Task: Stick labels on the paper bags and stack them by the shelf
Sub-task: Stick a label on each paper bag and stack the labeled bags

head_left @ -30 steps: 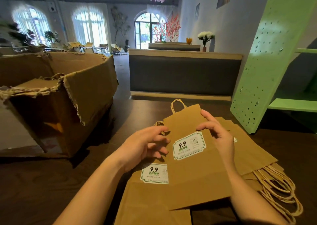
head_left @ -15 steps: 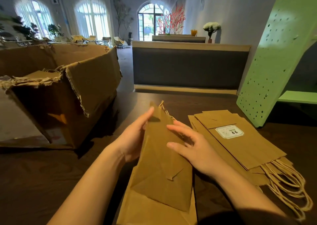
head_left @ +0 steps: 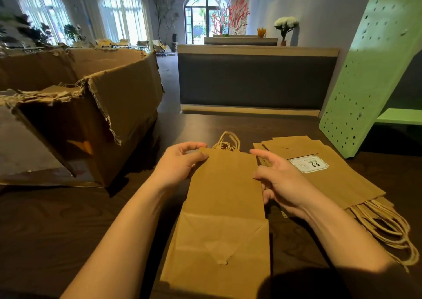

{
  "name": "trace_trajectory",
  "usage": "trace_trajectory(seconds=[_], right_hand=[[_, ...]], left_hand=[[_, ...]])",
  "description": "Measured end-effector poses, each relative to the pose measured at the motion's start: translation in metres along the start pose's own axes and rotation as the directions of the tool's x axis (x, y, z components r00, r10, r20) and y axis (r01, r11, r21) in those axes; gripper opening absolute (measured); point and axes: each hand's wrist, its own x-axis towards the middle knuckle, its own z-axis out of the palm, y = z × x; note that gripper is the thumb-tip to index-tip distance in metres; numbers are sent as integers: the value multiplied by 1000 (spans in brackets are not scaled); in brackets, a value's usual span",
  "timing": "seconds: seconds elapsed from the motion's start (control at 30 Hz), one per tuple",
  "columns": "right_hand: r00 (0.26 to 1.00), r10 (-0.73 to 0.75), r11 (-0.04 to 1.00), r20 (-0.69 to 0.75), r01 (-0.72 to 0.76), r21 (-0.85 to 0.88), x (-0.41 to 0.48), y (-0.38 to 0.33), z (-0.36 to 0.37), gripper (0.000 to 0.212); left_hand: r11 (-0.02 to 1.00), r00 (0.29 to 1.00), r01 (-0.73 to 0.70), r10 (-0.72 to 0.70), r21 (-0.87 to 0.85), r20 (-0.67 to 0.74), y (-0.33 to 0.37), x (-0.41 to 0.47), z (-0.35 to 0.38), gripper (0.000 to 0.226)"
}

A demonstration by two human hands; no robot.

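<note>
Paper bag (head_left: 225, 184), folded base upward, is lying on the tabletop (head_left: 68, 218). Your left hand (head_left: 180, 164) is pinching its top corner; your right hand (head_left: 283, 182) is gripping its side edge with curled fingers. Right of them: stacked bags (head_left: 342, 184), label (head_left: 309, 165) reading "9.9".

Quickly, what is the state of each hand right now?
Left hand: pinches the top left corner of the paper bag.
Right hand: holds the same bag's right edge.
</note>
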Motion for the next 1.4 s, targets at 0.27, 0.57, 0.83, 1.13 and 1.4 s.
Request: trace_trajectory(seconds=[0.27, 0.57, 0.83, 1.13, 1.4], right_hand=[[992, -98, 966, -85, 74, -249, 9, 17, 5, 27], [958, -179, 972, -223, 138, -188, 20, 24, 1, 32], [934, -307, 873, -184, 199, -446, 22, 30, 3, 52], [726, -614, 545, -310, 106, -832, 19, 13, -24, 28], [840, -57, 219, -539, -516, -828, 25, 18, -67, 53]], left_hand=[[901, 993, -109, 114, 419, 13, -8, 4, -1, 9], [778, 980, -198, 137, 596, 147, -14, 9, 1, 38], [746, 980, -195, 133, 637, 145, -22, 12, 3, 37], [736, 959, -238, 283, 634, 31, -29, 19, 4, 36], [839, 887, -451, 384, 306, 255, -7, -9, 20, 13]])
